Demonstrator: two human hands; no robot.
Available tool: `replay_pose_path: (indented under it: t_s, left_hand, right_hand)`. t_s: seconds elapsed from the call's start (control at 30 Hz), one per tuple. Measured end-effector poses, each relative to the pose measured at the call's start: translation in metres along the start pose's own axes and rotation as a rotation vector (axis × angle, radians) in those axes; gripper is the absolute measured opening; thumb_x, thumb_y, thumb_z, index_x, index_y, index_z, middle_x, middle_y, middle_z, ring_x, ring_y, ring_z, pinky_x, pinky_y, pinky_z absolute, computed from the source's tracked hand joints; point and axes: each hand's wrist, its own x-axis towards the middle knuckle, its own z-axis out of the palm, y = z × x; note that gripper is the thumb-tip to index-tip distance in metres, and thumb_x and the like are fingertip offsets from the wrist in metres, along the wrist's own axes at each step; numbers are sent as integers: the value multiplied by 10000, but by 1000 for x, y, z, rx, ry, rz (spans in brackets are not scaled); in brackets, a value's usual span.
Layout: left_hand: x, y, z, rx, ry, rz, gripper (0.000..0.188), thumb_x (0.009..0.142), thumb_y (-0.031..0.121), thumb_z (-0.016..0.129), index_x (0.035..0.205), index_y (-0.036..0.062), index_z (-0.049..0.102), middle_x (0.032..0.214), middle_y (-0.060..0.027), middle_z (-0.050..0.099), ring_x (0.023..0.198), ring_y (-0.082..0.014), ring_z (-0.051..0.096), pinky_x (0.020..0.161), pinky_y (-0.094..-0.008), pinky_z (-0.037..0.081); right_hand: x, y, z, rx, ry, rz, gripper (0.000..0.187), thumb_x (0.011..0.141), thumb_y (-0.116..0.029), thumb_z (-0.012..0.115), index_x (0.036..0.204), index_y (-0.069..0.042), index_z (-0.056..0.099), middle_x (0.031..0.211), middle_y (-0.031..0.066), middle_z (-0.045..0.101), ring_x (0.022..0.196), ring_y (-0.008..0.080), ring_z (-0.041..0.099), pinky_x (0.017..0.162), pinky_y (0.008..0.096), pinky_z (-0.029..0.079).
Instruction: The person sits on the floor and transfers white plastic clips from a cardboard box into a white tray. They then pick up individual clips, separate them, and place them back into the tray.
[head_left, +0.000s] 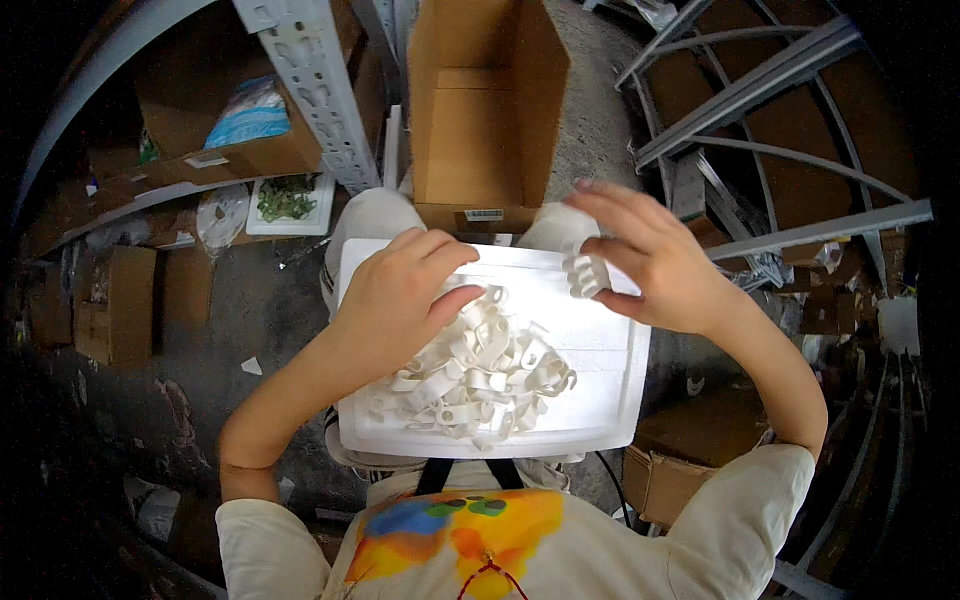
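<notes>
White clips (485, 375), heaped on the white tray (605, 375), look light, fairly stiff, best gripped by outer curves; right hand (655, 260) pinches a clip stack (580, 276), left hand (390, 295) has thumb and fingers parted.

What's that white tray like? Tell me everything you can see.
The white tray looks like plastic or foam: roughly rectangular, with rounded corners and a raised rim. It lies about level across the person's pale trousers. A loose pile of small curved white pieces rests on its left and middle. The left hand and right hand are over its far part; contact is unclear.
</notes>
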Motion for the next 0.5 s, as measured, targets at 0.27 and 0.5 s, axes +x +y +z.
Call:
replay_pose_path:
  t_s: [0.27, 0.5]
  left_hand:
    - [0, -21, -20, -48, 196, -133, 201, 723, 100, 611, 894, 4, 568, 830, -97, 577, 743, -203, 553, 671, -289, 428]
    - [-18, -23, -30, -123, 179, -199, 196, 723, 138, 613, 871, 16, 573, 812, -94, 571, 740, -227, 545, 662, -316, 424]
  right_hand:
    - [92, 15, 8, -115, 325, 44, 370, 498, -127, 700, 825, 11, 596, 1047, 121, 473, 1013, 273, 438, 832, 338, 407]
    - [156, 79, 81, -256, 6, 213, 296, 532, -207, 696, 761, -34, 625, 881, 95, 480, 902, 254, 459, 750, 332, 446]
